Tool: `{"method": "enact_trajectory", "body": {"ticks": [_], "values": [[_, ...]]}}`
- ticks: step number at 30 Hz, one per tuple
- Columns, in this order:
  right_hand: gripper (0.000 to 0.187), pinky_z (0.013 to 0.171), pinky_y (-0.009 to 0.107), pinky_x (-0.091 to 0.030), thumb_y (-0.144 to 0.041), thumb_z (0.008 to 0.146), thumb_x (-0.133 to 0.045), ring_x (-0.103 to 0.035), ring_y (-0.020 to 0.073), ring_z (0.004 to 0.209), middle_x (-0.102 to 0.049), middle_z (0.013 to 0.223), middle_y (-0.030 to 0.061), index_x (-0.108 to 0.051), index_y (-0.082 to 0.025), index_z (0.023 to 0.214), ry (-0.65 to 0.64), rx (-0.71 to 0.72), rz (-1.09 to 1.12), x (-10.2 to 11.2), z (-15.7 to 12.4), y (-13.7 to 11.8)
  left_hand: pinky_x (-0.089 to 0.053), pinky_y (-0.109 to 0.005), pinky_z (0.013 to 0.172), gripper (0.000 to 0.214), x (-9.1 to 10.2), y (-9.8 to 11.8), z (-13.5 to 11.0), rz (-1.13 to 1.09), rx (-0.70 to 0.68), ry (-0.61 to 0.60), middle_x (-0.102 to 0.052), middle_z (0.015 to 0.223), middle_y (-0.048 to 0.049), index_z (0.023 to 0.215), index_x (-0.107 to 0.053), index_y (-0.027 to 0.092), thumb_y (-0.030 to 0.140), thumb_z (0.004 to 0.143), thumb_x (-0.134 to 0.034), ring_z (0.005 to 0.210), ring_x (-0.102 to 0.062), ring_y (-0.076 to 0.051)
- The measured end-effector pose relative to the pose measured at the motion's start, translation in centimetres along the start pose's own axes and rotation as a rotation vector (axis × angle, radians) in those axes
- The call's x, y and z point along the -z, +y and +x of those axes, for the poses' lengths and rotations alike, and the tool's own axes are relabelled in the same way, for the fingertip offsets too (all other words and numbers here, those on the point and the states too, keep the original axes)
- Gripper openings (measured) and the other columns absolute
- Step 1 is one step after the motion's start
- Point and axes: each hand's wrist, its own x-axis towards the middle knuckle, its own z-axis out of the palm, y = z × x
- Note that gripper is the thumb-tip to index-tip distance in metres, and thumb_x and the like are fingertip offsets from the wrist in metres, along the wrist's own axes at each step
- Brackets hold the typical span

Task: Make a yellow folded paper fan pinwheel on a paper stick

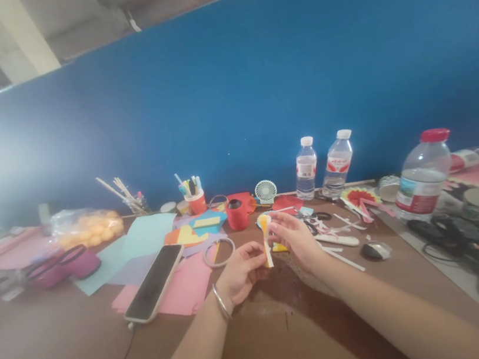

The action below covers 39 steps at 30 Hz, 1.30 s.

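Between both hands, above the brown table (262,342), stands a narrow yellow and white paper piece (266,235), held upright. My left hand (246,270), with a silver bangle at the wrist, pinches its lower part. Higher up, on its right side, my right hand (294,237) has its fingers closed at the edge of the paper. A yellow item (279,247) lies on the table just behind the hands, partly hidden. Behind them stands a red cup-like container (237,215). A roll of tape (219,253) lies left of my left hand.
A phone (155,283) lies on pink paper (187,288) at the left, near coloured sheets. Paper strips (344,260), scissors (322,216) and a mouse-like dark object (375,251) are at the right. Water bottles (306,170) and a large red-capped bottle (424,177) stand behind.
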Motion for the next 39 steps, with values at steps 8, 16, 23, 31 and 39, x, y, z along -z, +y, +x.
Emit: {"method": "enact_trajectory", "body": {"ticks": [8, 16, 23, 31, 39], "values": [[0.033, 0.056, 0.023, -0.045, -0.020, 0.057, -0.067, -0.057, 0.0124, 0.066, -0.057, 0.075, 0.0002, -0.054, -0.019, 0.087, 0.026, -0.061, 0.106, -0.1, -0.3, -0.5, -0.042, -0.023, 0.061, 0.014, -0.5, 0.0, -0.3, 0.093, 0.030, -0.044, -0.057, 0.074, -0.0034, 0.075, -0.058, 0.013, 0.018, 0.063, -0.065, 0.065, -0.055, -0.011], [0.029, 0.057, 0.024, -0.044, -0.021, 0.054, -0.069, -0.052, 0.0100, 0.061, -0.051, 0.069, -0.0044, -0.050, -0.019, 0.076, -0.056, -0.020, -0.036, -0.4, -0.5, 0.0, -0.044, -0.024, 0.065, 0.015, -0.1, 0.2, 0.4, 0.065, -0.236, 0.163, -0.058, 0.077, -0.0035, 0.080, -0.056, 0.015, 0.027, 0.072, -0.057, 0.071, -0.055, -0.013], [0.017, 0.053, 0.022, -0.039, -0.024, 0.059, -0.064, -0.049, 0.0108, 0.057, -0.051, 0.061, -0.0040, -0.049, -0.018, 0.065, -0.103, 0.020, -0.374, -0.3, -1.2, 0.2, -0.044, -0.025, 0.066, 0.021, -0.4, 0.5, 0.3, 0.162, -0.280, 0.204, -0.058, 0.079, -0.0022, 0.087, -0.055, 0.017, 0.024, 0.068, -0.061, 0.071, -0.056, -0.012], [0.019, 0.052, 0.019, -0.035, -0.023, 0.060, -0.062, -0.044, 0.0090, 0.054, -0.049, 0.057, -0.0057, -0.044, -0.018, 0.058, -0.089, 0.092, -0.588, -0.5, -1.5, -0.2, -0.043, -0.022, 0.063, 0.027, 0.1, 0.2, 0.5, 0.074, -0.188, 0.227, -0.060, 0.078, -0.0033, 0.089, -0.058, 0.014, 0.023, 0.064, -0.065, 0.065, -0.055, -0.009], [0.014, 0.053, 0.022, -0.041, -0.025, 0.062, -0.062, -0.051, 0.0114, 0.057, -0.054, 0.061, -0.0038, -0.050, -0.019, 0.068, -0.122, 0.071, -0.452, -0.3, -1.3, 0.7, -0.043, -0.020, 0.064, 0.014, -0.2, 0.3, 0.4, -0.026, -0.171, 0.198, -0.057, 0.073, 0.0016, 0.075, -0.058, 0.017, 0.022, 0.064, -0.064, 0.066, -0.055, -0.008]]}}
